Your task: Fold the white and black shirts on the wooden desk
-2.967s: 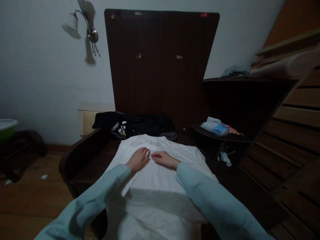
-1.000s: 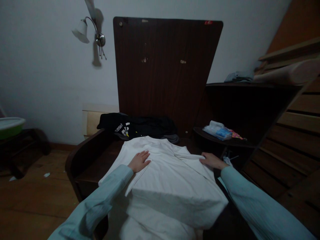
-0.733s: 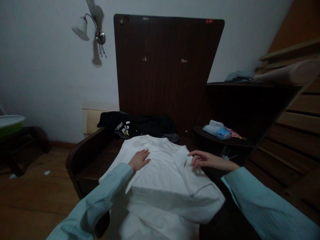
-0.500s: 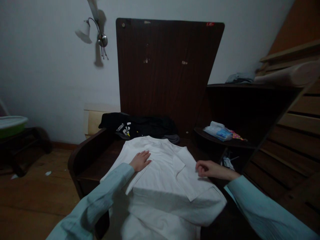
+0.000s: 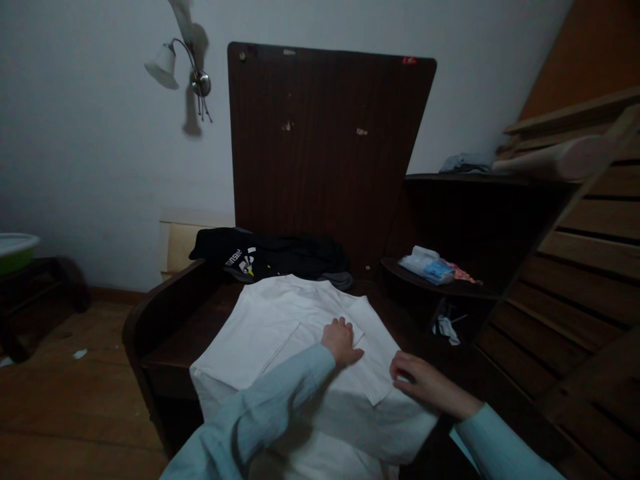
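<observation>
White garment (image 5: pixel 345 403): long axis runs near to far. Left hand (image 5: pixel 342 341), grip released, lies on folded sleeve (image 5: pixel 375 380); right hand (image 5: pixel 413 377) curls nearest right edge, hold unclear.

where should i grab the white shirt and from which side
Likely the right edge of the white shirt, pinched from the right: that thin edge lies fairly flat, with the right hand beside it and the left hand further in.
</observation>
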The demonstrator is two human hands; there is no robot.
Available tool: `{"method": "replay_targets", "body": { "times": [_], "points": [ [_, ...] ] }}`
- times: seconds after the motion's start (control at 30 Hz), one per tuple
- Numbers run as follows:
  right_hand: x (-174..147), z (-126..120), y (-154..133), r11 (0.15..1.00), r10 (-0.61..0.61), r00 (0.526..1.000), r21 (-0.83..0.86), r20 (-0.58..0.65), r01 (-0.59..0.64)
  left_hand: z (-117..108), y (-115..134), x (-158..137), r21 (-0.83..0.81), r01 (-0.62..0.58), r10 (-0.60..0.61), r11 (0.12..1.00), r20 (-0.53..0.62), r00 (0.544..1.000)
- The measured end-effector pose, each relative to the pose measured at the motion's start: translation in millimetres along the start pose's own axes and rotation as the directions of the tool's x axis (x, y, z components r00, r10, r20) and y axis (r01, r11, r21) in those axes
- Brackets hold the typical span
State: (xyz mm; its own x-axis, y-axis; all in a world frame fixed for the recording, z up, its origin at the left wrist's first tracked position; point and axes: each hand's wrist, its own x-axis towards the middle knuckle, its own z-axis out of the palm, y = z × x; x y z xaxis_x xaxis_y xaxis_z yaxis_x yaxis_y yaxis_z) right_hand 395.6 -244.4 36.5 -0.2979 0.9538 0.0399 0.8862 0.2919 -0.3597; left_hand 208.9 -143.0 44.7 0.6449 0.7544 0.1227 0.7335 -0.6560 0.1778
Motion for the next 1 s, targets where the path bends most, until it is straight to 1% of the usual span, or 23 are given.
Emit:
{"method": "replay_targets", "body": {
  "times": [0.07, 0.13, 0.23, 0.3, 0.37, 0.43, 0.5, 0.57, 0.67, 0.77, 0.87, 1.0],
  "points": [
    [-0.4, 1.0, -0.3, 1.000, -0.002, 1.000, -0.003, -0.014, 0.002, 5.5, 3.6, 4.7, -0.016, 0.044, -0.044, 0.999, -0.021, 0.999],
    [-1.0, -0.1, -2.8, 1.000, 0.012, 1.000, -0.004, -0.028, -0.012, 5.4, 2.1, 5.8, -0.068, 0.098, -0.100, 0.993, -0.032, 0.994],
    [-2.3, -6.8, -9.2, 0.999, 0.039, 0.998, 0.021, -0.057, -0.038, -3.4, -8.5, 1.7, -0.190, 0.187, -0.199, 0.964, -0.047, 0.979],
    [-2.5, -13.6, -12.1, 0.997, 0.062, 0.995, 0.057, -0.077, -0.058, -11.5, -18.8, -2.1, -0.261, 0.262, -0.286, 0.929, -0.058, 0.956],
    [-0.9, -21.0, -11.9, 0.992, 0.087, 0.994, 0.102, -0.073, -0.079, -17.8, -29.7, -4.7, -0.320, 0.336, -0.363, 0.886, -0.028, 0.931],
    [3.6, -28.5, -8.6, 0.987, 0.086, 0.995, 0.144, -0.055, -0.077, -20.2, -39.4, -5.5, -0.373, 0.379, -0.396, 0.847, 0.031, 0.918],
    [11.5, -35.8, -3.5, 0.985, 0.071, 0.996, 0.163, -0.056, -0.061, -17.6, -47.3, -5.2, -0.408, 0.380, -0.392, 0.830, 0.058, 0.918],
    [22.5, -42.9, 1.5, 0.986, 0.065, 0.995, 0.160, -0.080, -0.052, -10.4, -53.6, -4.7, -0.413, 0.360, -0.378, 0.836, 0.041, 0.925],
    [44.3, -51.9, 8.5, 0.990, 0.054, 0.992, 0.137, -0.117, -0.037, 4.3, -61.4, -5.1, -0.386, 0.303, -0.341, 0.871, -0.032, 0.939],
    [71.9, -55.5, 18.4, 0.995, 0.040, 0.992, 0.098, -0.119, -0.028, 14.9, -66.5, -6.3, -0.387, 0.224, -0.288, 0.894, -0.116, 0.950],
    [102.7, -51.4, 31.3, 0.992, 0.117, 0.980, 0.058, -0.161, -0.109, 17.2, -68.1, -7.0, -0.433, 0.175, -0.264, 0.884, -0.154, 0.952],
    [136.5, -31.9, 44.1, 0.954, 0.278, 0.935, -0.054, -0.222, -0.296, 16.0, -67.0, -7.0, -0.474, 0.165, -0.268, 0.865, -0.158, 0.950]
  ]
}}
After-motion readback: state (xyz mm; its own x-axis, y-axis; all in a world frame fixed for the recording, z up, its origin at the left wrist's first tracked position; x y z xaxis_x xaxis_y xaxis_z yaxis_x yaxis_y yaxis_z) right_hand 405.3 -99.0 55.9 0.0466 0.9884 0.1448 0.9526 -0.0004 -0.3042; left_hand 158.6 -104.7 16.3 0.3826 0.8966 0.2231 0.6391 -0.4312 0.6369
